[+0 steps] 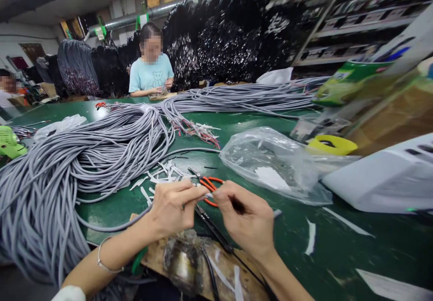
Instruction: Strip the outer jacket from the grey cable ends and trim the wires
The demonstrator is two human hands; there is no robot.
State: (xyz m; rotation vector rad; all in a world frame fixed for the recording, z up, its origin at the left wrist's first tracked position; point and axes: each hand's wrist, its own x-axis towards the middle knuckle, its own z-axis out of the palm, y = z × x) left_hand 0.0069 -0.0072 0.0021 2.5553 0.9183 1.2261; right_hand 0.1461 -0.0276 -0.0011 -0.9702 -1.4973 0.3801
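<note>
My left hand [176,204] is closed round the end of a grey cable [101,225], which runs off left toward a big pile of cables [111,148]. My right hand [248,217] pinches at the same cable end, its fingertips close to those of my left. A small pale piece of the cable end shows between the two hands. Just behind them lie orange-handled pliers [210,183], partly hidden. Below, a black pointed tool [216,232] rests over a worn wooden board [155,260] bearing a metal part [182,262].
White strips [165,171] are scattered on the green table [291,242]. A clear plastic bag [270,166], a yellow tape roll [332,144] and a white device [385,175] stand right. Across the table, a person [152,69] sits working beside more grey cables [237,98].
</note>
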